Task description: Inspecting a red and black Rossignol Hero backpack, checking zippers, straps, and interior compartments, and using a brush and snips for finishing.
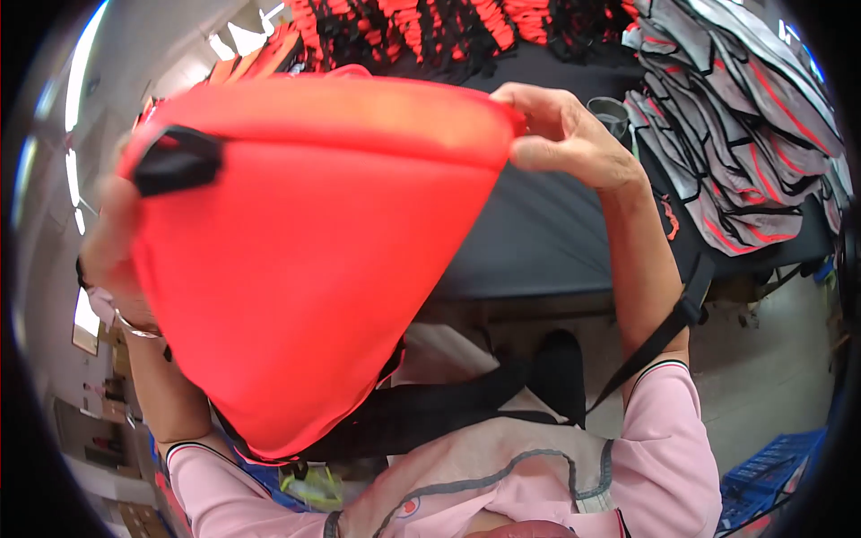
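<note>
A large bright red bag (305,251) is raised in front of me, its panel taking up the left and middle of the view. Its upper right corner is pinched between the thumb and fingers of my right hand (565,134). At its left edge my left hand (112,238) holds on, blurred and with its fingers partly hidden. A black webbing piece (179,161) is attached near the bag's upper left. A seam runs across the top of the panel. Beside my right forearm hangs a black strap with a buckle (689,311); where it attaches is unclear.
Behind the bag stands a dark-covered table (529,242). Grey fabric pieces with black and red trim (735,134) are heaped at its right. Red and black bundles (421,27) line the back, near a small round container (608,115). A blue crate (773,471) sits low at the right.
</note>
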`<state>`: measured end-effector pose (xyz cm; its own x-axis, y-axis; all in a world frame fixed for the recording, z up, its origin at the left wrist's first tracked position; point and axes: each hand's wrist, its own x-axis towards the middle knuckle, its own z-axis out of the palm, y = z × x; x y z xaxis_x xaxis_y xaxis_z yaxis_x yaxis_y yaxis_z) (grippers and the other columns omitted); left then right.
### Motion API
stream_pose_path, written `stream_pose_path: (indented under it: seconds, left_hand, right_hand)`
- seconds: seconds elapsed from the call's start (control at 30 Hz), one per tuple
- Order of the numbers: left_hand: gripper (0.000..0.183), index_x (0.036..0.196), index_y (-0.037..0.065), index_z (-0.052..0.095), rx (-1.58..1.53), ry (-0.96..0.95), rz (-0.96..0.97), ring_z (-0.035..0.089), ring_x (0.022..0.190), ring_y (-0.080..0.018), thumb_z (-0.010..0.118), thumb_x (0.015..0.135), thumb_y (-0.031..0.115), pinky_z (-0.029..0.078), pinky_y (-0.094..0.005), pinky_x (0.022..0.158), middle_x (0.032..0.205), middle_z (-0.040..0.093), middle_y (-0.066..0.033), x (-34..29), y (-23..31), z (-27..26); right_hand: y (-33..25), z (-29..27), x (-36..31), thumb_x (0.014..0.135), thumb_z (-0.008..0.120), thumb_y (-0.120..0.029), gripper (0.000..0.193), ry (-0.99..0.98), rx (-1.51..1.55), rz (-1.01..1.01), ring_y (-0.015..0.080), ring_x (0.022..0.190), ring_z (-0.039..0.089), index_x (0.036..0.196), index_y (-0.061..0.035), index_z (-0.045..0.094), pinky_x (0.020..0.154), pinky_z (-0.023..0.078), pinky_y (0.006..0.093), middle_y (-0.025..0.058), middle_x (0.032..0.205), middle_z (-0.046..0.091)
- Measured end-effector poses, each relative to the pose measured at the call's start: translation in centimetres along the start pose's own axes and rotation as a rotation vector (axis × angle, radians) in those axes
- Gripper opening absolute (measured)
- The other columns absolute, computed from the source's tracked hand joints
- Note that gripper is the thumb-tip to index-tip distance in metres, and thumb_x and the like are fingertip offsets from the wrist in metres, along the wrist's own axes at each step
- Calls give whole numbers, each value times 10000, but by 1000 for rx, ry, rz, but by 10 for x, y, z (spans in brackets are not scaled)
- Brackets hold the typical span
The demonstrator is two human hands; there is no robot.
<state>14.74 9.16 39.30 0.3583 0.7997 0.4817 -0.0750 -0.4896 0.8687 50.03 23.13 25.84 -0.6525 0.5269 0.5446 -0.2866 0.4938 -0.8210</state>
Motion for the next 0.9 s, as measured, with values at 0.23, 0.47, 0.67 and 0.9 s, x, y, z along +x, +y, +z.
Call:
stream_pose_path:
  seconds: [0.23, 0.47, 0.67, 0.9]
  left_hand:
    - [424, 1180, 4, 608, 149, 61, 510, 640, 1080, -186, 412, 1047, 357, 443, -368, 1010, 1179, 666, -121, 4, 54, -122]
    - [480, 1263, -19, 569, -341, -262, 363, 638, 1093, -207, 394, 1047, 373, 441, -389, 1023, 1211, 655, -142, 16, -3, -36]
    - [512, 1213, -5, 594, -303, 100, 61, 662, 1025, -202, 495, 1003, 452, 526, -365, 895, 1179, 670, -116, 4, -4, -72]
    - [465, 1243, -22, 619, 1142, 294, -173, 660, 1021, -195, 586, 962, 347, 501, -327, 889, 1168, 680, -92, -11, -4, -176]
  right_hand:
    - [-24, -24, 33, 993, 584, -174, 216, 136, -91, -266, 61, 1033, 557, 1176, -60, 583, 954, 436, 262, -39, 1050, 621]
    - [29, -2, 64, 1037, 510, -225, 284, 282, -63, -220, 72, 1007, 543, 1246, -43, 574, 946, 443, 274, -18, 1065, 619]
    - [41, -9, 58, 1026, 527, -290, 321, 446, 310, -168, 67, 830, 625, 1136, -20, 662, 773, 527, 252, 14, 894, 680]
    - [-7, 57, 56, 960, 636, -224, 278, 43, 331, 17, 59, 750, 640, 1036, 39, 686, 674, 517, 218, 33, 898, 714]
